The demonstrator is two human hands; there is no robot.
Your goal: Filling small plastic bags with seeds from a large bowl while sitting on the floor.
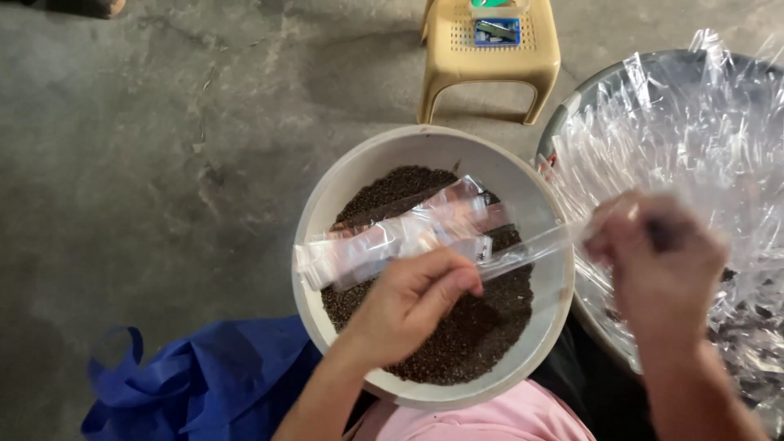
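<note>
Left hand: the left hand (pixel 408 298) is over the bowl, fingers pinched shut on a small clear plastic bag (pixel 531 247).
Right hand: the right hand (pixel 657 261) is blurry; its fingers are closed on the other end of the same bag.
Bowl: a round white bowl (pixel 331 196) full of dark seeds (pixel 482 327).
Bag pile: more small clear bags (pixel 392 237) lie across the seeds.
Nearby: a big basin with crinkly clear plastic (pixel 702 131), a yellow stool (pixel 490 61), a blue cloth bag (pixel 204 384) on the grey floor (pixel 147 163).
</note>
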